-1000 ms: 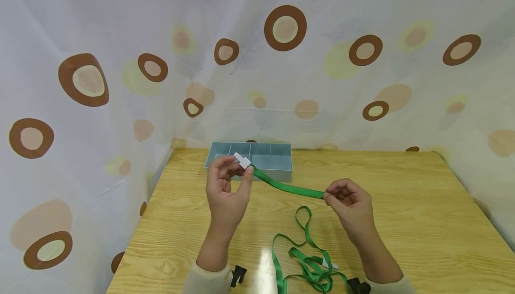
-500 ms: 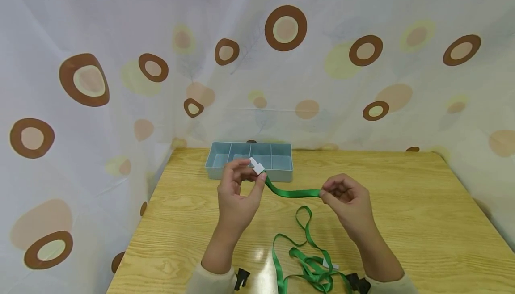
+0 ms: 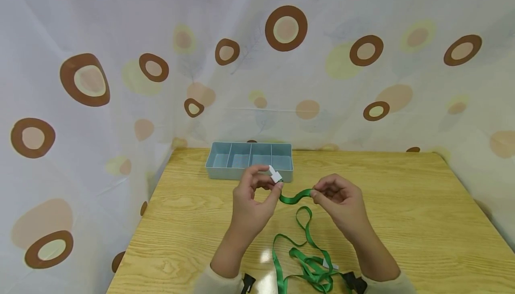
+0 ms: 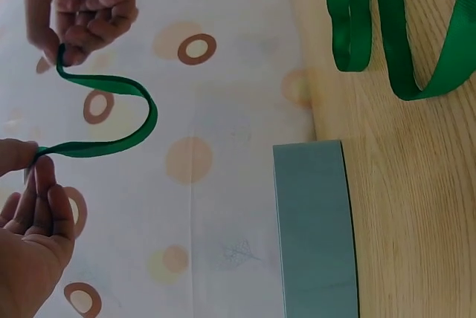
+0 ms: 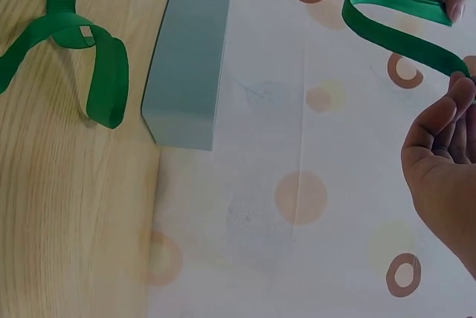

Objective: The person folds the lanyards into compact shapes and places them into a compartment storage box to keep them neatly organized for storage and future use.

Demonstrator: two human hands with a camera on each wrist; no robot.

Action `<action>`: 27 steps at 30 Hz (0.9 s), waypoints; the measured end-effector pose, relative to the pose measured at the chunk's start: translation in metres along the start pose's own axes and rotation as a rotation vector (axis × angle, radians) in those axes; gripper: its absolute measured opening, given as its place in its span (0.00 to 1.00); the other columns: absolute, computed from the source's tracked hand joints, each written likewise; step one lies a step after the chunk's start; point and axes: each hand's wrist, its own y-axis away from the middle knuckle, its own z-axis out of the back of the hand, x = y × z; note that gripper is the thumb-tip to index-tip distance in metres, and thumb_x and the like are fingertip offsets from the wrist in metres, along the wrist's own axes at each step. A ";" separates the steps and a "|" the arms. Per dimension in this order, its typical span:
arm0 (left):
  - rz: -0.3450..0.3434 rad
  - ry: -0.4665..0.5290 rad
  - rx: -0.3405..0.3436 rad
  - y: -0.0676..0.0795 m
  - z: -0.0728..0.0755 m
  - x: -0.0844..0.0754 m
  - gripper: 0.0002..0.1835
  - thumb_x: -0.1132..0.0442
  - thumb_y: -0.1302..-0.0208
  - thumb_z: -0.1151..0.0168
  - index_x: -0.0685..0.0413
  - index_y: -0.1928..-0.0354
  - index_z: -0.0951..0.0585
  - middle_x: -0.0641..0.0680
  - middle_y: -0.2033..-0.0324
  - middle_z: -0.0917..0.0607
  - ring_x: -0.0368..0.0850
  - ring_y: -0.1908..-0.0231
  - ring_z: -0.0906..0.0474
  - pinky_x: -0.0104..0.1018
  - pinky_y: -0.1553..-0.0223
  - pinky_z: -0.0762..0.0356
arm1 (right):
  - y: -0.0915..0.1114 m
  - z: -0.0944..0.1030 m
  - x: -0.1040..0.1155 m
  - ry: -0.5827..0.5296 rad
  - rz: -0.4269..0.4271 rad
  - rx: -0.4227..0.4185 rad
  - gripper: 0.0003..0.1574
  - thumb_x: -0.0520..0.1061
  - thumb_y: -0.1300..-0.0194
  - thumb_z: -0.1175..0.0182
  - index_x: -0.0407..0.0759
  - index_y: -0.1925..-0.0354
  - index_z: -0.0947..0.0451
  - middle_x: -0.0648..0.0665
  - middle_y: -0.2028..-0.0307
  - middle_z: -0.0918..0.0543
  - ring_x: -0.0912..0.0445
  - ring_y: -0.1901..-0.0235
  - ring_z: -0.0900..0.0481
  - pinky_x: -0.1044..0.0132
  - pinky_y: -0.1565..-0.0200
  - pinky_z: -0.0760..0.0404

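Observation:
In the head view, my left hand point(image 3: 252, 201) pinches one end of a green ribbon point(image 3: 295, 198) beside a white plastic clip point(image 3: 276, 175). My right hand point(image 3: 343, 204) pinches the ribbon farther along, between thumb and fingertips. Slack ribbon curves between the two hands above the table; both wrist views show it bent in a U-shaped loop. Below the hands lies a loose tangle of green ribbon point(image 3: 311, 272) with another white piece point(image 3: 331, 265) in it. Whether the held ribbon joins this tangle I cannot tell.
A blue-grey tray point(image 3: 249, 174) with several compartments stands at the back of the wooden table point(image 3: 402, 204), just behind my left hand. A patterned curtain point(image 3: 322, 84) hangs behind the table and along its left side. Black straps point(image 3: 354, 281) show near the wrists.
My left hand has moved right and slightly down with the clip, while my right hand has shifted a little left. The ribbon between them has gone from nearly straight to a slack curve.

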 end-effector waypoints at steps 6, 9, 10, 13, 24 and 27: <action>-0.005 -0.021 0.036 0.002 -0.006 -0.001 0.21 0.70 0.30 0.30 0.58 0.39 0.26 0.56 0.62 0.10 0.47 0.62 0.13 0.40 0.57 0.12 | -0.001 -0.002 0.000 0.027 -0.004 0.032 0.05 0.25 0.32 0.35 0.29 0.60 0.21 0.53 0.66 0.15 0.60 0.67 0.16 0.69 0.62 0.12; 0.001 -0.027 0.054 0.004 -0.009 -0.002 0.21 0.70 0.30 0.30 0.58 0.39 0.26 0.55 0.63 0.10 0.46 0.62 0.12 0.40 0.56 0.11 | -0.001 -0.003 -0.001 0.012 -0.003 0.050 0.05 0.25 0.31 0.36 0.30 0.59 0.20 0.53 0.66 0.15 0.61 0.67 0.16 0.69 0.62 0.12; 0.003 -0.028 0.060 0.004 -0.011 -0.002 0.21 0.70 0.30 0.30 0.58 0.39 0.25 0.55 0.63 0.09 0.45 0.62 0.12 0.40 0.56 0.11 | -0.001 -0.004 -0.002 0.003 -0.001 0.054 0.05 0.25 0.31 0.36 0.29 0.59 0.20 0.53 0.66 0.15 0.60 0.67 0.16 0.69 0.62 0.12; 0.006 -0.032 0.077 0.006 -0.013 -0.002 0.21 0.69 0.30 0.29 0.58 0.39 0.25 0.55 0.63 0.09 0.44 0.63 0.12 0.41 0.57 0.11 | 0.000 -0.006 -0.002 -0.004 -0.003 0.067 0.05 0.25 0.31 0.36 0.29 0.59 0.20 0.53 0.65 0.14 0.60 0.66 0.15 0.68 0.62 0.12; -0.045 -0.071 0.109 0.008 -0.019 -0.003 0.23 0.70 0.32 0.28 0.58 0.39 0.25 0.53 0.66 0.08 0.43 0.65 0.11 0.36 0.57 0.11 | -0.001 -0.011 -0.003 -0.017 0.001 0.088 0.03 0.26 0.30 0.37 0.28 0.58 0.19 0.52 0.65 0.13 0.59 0.66 0.14 0.68 0.61 0.12; -0.050 -0.076 0.115 0.009 -0.019 -0.002 0.23 0.71 0.32 0.28 0.58 0.39 0.25 0.53 0.67 0.08 0.43 0.65 0.11 0.35 0.57 0.11 | 0.000 -0.011 -0.002 -0.004 -0.018 0.089 0.03 0.27 0.29 0.36 0.30 0.58 0.19 0.53 0.65 0.14 0.60 0.66 0.14 0.67 0.62 0.11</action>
